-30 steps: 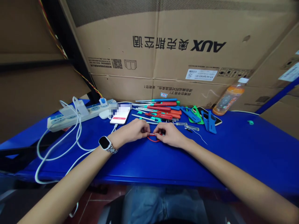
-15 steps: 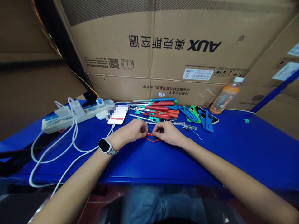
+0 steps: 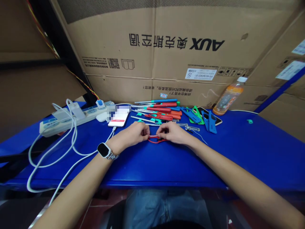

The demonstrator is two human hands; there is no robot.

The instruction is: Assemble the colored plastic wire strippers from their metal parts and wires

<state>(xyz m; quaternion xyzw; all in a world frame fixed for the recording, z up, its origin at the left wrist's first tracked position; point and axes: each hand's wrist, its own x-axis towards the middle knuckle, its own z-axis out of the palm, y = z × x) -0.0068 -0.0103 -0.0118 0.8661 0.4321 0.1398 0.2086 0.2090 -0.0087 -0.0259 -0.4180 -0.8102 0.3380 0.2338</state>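
My left hand (image 3: 140, 131), wearing a watch, pinches the left end of a red lighter casing (image 3: 156, 142) low over the blue table. From the other side, my right hand (image 3: 172, 132) has thumb and forefinger closed together at the casing. A short silvery strip (image 3: 153, 136) shows between the two hands; the fingertips hide its ends. The casing's curved red edge and a dark part show below the fingers. Just beyond lie long-nosed lighters (image 3: 160, 110) with red, blue and orange handles. Clear plastic tubes (image 3: 193, 128) lie past my right hand.
Blue casing parts (image 3: 210, 122) and a green one (image 3: 198, 115) lie at right by a dark phone (image 3: 219, 121). An orange drink bottle (image 3: 229, 97) leans on the cardboard box (image 3: 166, 19). At left are a charging phone (image 3: 120, 117), a power strip (image 3: 64, 124) and looped white cables.
My right hand has shifted slightly off the middle of the casing, so more of the silvery strip and the dark part show. My left hand keeps its pinch.
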